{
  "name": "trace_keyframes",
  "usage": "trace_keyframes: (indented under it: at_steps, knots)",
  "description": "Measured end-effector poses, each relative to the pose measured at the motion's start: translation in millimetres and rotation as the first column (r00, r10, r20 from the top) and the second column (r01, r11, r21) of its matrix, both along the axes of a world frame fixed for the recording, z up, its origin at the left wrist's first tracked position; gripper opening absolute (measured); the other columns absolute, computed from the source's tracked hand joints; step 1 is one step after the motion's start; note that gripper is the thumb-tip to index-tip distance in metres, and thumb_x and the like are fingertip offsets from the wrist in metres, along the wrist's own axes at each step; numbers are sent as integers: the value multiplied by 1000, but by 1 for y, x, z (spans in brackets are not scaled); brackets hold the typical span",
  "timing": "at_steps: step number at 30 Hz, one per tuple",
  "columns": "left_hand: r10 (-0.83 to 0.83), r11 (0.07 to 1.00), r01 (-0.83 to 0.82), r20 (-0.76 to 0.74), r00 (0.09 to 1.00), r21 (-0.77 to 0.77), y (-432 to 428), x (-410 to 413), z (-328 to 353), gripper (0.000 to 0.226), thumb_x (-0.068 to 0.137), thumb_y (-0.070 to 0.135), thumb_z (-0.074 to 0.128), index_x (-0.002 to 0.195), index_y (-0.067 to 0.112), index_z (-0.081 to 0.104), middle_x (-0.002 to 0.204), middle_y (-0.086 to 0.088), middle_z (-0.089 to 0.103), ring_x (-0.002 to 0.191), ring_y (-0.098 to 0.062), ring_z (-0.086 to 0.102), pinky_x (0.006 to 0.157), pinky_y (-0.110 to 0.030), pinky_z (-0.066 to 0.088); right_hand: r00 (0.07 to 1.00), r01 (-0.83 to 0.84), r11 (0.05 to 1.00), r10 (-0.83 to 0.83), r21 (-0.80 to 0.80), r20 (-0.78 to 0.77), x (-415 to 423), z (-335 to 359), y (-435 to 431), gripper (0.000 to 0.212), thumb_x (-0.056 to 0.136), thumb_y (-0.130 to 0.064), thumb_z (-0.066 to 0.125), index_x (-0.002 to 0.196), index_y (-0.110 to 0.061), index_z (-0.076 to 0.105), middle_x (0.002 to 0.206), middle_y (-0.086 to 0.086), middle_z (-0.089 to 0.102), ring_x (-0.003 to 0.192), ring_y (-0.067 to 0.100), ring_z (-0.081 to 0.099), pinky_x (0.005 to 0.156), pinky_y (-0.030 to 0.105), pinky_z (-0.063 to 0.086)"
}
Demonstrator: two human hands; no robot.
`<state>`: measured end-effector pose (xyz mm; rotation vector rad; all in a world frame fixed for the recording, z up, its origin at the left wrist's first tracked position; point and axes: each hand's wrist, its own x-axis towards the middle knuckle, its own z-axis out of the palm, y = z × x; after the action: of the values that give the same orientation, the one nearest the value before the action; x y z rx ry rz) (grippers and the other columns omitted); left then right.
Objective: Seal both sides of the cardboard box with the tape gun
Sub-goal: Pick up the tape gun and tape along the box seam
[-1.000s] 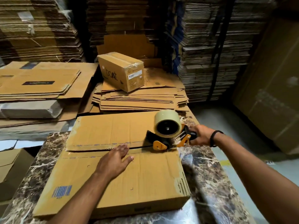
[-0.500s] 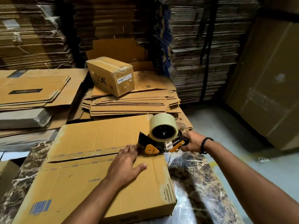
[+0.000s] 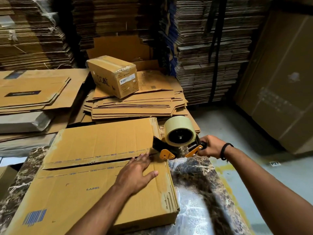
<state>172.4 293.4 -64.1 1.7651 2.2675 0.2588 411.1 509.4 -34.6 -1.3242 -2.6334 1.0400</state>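
A flat brown cardboard box [image 3: 76, 192] lies on the marble table [image 3: 196, 184], its two top flaps meeting along a seam that runs left to right. My left hand [image 3: 137, 172] presses flat on the near flap beside the seam, fingers spread. A black and orange tape gun [image 3: 176, 141] with a pale tape roll sits at the seam's right end, its front edge against the box's right side. My right hand [image 3: 211, 146] grips its handle. The far flap stands slightly raised along the seam.
A small sealed box [image 3: 113, 75] rests on a pile of flattened cartons [image 3: 135, 106] behind the table. More flat cardboard lies to the left, tall stacks fill the back, and a large carton [image 3: 279, 78] stands on the floor at right.
The tape gun has pulled back rightward from over the box top to its right edge. My left hand has slid right along the seam. The view has shifted right.
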Motion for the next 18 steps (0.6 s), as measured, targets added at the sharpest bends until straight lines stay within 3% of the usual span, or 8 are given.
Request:
trace_keyframes:
  at_steps: [4,8,12,18]
  knots:
    - [0,1000,0,-26,1000,16,4,1,1,69,87,67,35,146,34,20,153,16,10,140,-3,10,109,-27,3,997,72,995,-71,-63,21,21,-7,3,20,75,-2,69,65,-13,55,50,-5,55,34,1,49,35,15,37]
    - [116,993,-112,-96,989,47,15,20,15,82,80,77,32,144,26,31,154,6,19,141,-15,18,114,-36,8,997,70,995,-66,-78,47,18,-34,2,14,73,-6,70,74,-7,56,61,6,58,46,13,56,45,27,46]
    - [80,997,-79,-110,991,15,26,43,5,111,68,90,16,149,16,-1,156,-2,-9,143,-16,-5,116,-38,-3,996,86,990,-83,-115,31,11,-46,1,12,72,-8,70,76,-6,59,61,4,59,46,11,55,51,30,47]
    - [50,999,-49,-139,989,11,28,39,-8,88,83,65,29,149,16,-2,157,-2,-9,143,-14,-7,115,-35,-4,996,90,987,-90,-136,7,20,-52,1,11,70,-8,70,71,-7,59,54,-2,59,47,14,57,47,27,47]
